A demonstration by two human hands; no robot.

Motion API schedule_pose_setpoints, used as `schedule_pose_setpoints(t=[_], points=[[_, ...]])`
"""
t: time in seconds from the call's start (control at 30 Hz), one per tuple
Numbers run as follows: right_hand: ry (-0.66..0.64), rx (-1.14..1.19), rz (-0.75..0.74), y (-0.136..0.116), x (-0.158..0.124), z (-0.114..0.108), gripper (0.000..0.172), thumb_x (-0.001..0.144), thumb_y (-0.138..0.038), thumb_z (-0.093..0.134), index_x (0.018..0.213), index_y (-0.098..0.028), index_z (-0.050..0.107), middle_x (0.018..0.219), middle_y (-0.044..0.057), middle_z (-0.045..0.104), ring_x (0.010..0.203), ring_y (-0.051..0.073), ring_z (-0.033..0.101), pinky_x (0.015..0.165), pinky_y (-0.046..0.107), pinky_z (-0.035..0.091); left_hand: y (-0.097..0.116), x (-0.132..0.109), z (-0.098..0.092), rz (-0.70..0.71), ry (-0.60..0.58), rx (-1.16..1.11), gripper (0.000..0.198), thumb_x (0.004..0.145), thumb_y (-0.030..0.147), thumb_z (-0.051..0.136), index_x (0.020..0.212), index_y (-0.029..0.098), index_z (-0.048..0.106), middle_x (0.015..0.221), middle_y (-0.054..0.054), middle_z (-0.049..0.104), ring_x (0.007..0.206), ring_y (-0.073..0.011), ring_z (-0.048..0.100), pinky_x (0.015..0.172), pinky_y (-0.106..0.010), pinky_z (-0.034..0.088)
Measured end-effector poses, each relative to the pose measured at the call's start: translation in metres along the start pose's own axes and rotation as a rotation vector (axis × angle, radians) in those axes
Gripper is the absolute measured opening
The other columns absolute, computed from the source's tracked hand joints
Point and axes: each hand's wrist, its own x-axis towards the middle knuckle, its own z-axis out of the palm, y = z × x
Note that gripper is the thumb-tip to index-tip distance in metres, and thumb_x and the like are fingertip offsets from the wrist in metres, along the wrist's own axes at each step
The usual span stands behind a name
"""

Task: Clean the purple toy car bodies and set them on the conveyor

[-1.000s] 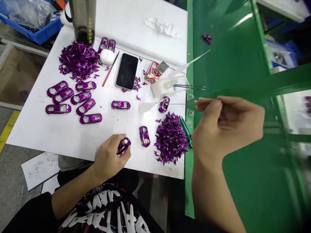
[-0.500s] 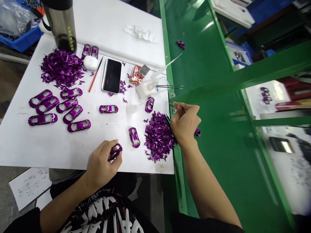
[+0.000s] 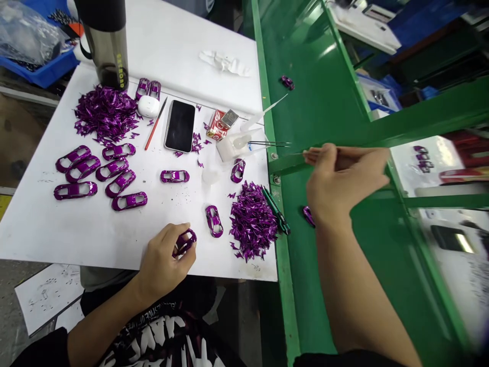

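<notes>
My left hand [image 3: 166, 260] is closed round a purple toy car shell [image 3: 185, 242] just over the front edge of the white tabletop [image 3: 95, 232]. My right hand [image 3: 344, 178] is in the air over the green surface, fingertips pinched together and pointing left. Whatever thin thing they may hold is too fine and smeared to name. Below it lies another purple car shell [image 3: 308, 216], partly hidden by the wrist. Left of the wrist are a green-handled tool [image 3: 277, 210] and a heap of small purple lightning-shaped pieces [image 3: 252, 221]. A single car shell [image 3: 214, 221] lies near my left hand.
Several car shells [image 3: 78, 189] lie at left below a second purple heap [image 3: 105, 114]. A tall bottle [image 3: 109, 56], phone [image 3: 180, 126], red brush [image 3: 155, 127], white earbud case [image 3: 148, 106], small red box [image 3: 217, 125], white holder [image 3: 226, 149] and tweezers [image 3: 271, 143] stand or lie behind.
My right hand has moved right, off the purple heap and out over the green surface, uncovering the green-handled tool. My left hand keeps the car shell. The view has shifted slightly.
</notes>
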Motion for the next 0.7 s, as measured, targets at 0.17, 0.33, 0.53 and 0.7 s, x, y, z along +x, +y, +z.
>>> schedule_pose_setpoints(t=[0.17, 0.33, 0.53, 0.7], points=[[-0.027, 0.288, -0.083, -0.065, 0.01, 0.013, 0.032, 0.098, -0.048, 0.069, 0.093, -0.029, 0.044, 0.081, 0.001, 0.066, 0.078, 0.024, 0.078, 0.076, 0.05, 0.069, 0.002, 0.003, -0.007, 0.02, -0.027, -0.093, 0.032, 0.095, 0.017, 0.074, 0.126, 0.021, 0.068, 0.104, -0.004, 0.067, 0.073, -0.0109, 0.063, 0.064, -0.023, 0.061], [-0.032, 0.236, -0.051, -0.062, 0.018, 0.05, 0.036, 0.099, -0.055, 0.066, 0.091, -0.03, 0.041, 0.082, 0.002, 0.067, 0.077, 0.023, 0.076, 0.077, 0.049, 0.067, -0.002, 0.003, -0.015, -0.032, -0.079, -0.281, 0.041, 0.095, 0.018, 0.076, 0.134, 0.028, 0.071, 0.106, -0.004, 0.068, 0.091, -0.0147, 0.069, 0.081, -0.026, 0.064], [-0.37, -0.014, -0.019, -0.073, 0.003, 0.029, 0.02, 0.094, -0.042, 0.073, 0.083, -0.026, 0.068, 0.071, 0.002, 0.071, 0.086, 0.03, 0.076, 0.094, 0.057, 0.06, -0.013, 0.008, -0.029, -0.221, -0.19, -0.815, 0.032, 0.096, 0.023, 0.079, 0.128, 0.026, 0.074, 0.125, -0.007, 0.077, 0.13, -0.0242, 0.07, 0.118, -0.042, 0.056], [-0.689, 0.101, -0.252, -0.116, -0.095, -0.045, 0.021, 0.105, -0.045, 0.063, 0.111, -0.03, 0.078, 0.109, 0.003, 0.082, 0.096, 0.027, 0.08, 0.08, 0.043, 0.068, -0.009, 0.012, -0.033, -0.338, -0.167, -0.998, 0.035, 0.088, 0.029, 0.088, 0.117, 0.023, 0.072, 0.121, -0.009, 0.081, 0.125, -0.0283, 0.075, 0.113, -0.049, 0.06]])
